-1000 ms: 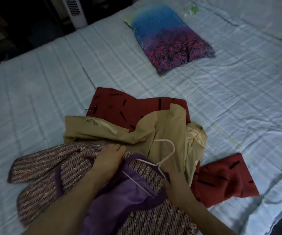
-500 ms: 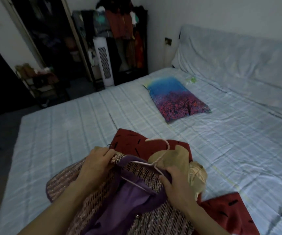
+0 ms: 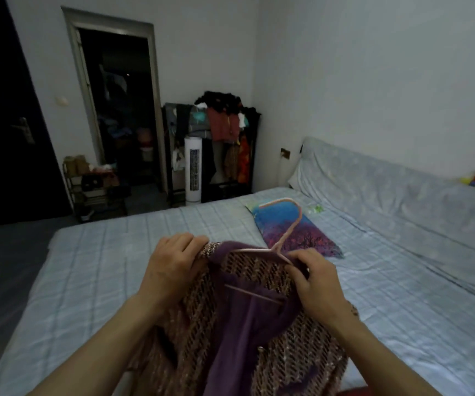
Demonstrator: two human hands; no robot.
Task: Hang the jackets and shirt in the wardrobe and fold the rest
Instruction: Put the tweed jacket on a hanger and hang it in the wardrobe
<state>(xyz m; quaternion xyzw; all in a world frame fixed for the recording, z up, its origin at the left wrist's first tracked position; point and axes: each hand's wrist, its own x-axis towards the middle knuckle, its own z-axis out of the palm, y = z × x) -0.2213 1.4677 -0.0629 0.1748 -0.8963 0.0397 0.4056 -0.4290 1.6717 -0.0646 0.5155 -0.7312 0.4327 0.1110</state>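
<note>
A pink-brown tweed jacket point(image 3: 296, 358) with purple trim and lining hangs on a pale pink hanger point(image 3: 287, 227), lifted above the bed in front of me. My left hand point(image 3: 173, 264) grips the jacket's left shoulder. My right hand point(image 3: 313, 284) grips the right shoulder over the hanger's arm. The hanger's hook points up and away. An open clothes rack point(image 3: 216, 130) with hanging garments stands against the far wall. The other clothes on the bed are hidden under the jacket, except a red scrap at the bottom edge point(image 3: 353, 392).
The bed point(image 3: 93, 267) has a pale blue checked sheet and a blue-and-purple pillow point(image 3: 302, 232). A white tower fan point(image 3: 192, 170) stands before the rack. A dark doorway point(image 3: 119, 110) and a low shelf point(image 3: 93, 187) are at the far left.
Both hands lifted the jacket on its hanger off the bed. My view rose from the clothes pile to the room, so the tan and red garments dropped out of sight.
</note>
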